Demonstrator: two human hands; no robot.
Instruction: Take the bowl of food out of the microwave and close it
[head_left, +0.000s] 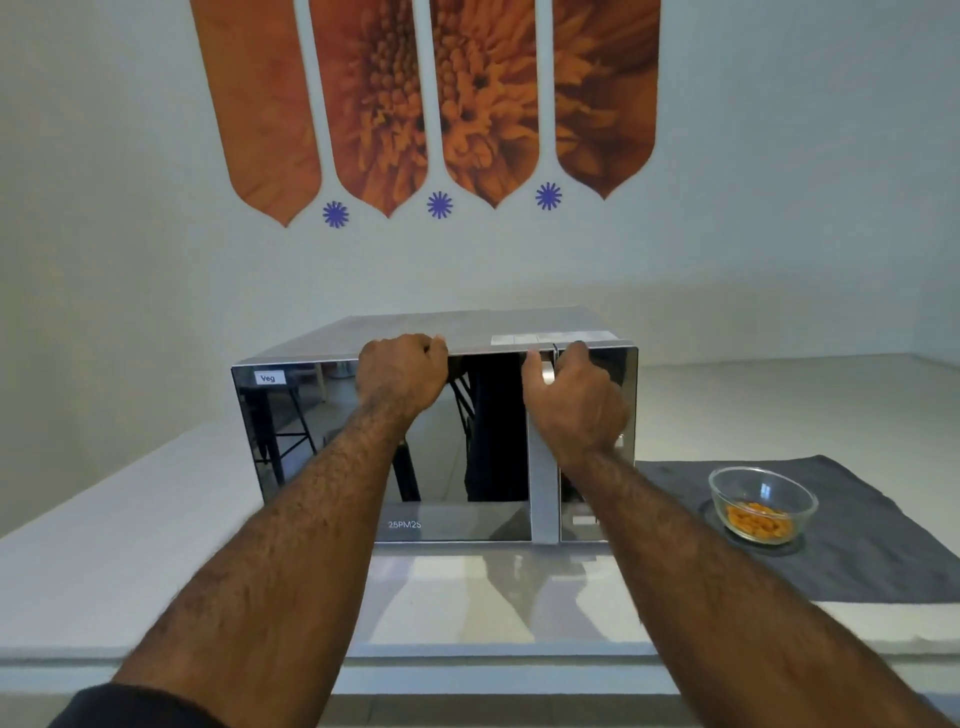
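Observation:
A silver microwave (332, 457) with a mirrored door stands on the white counter, its door flush with the front. My left hand (402, 371) rests curled over the top front edge of the microwave. My right hand (571, 400) is wrapped around the top of the vertical door handle (543, 493). A clear glass bowl (762, 501) with orange food in it sits on a dark grey cloth (857, 519) to the right of the microwave, apart from both hands.
The white counter (156, 545) stretches left and in front of the microwave, with its front edge near me. A white wall with orange flower decals (426, 104) rises behind.

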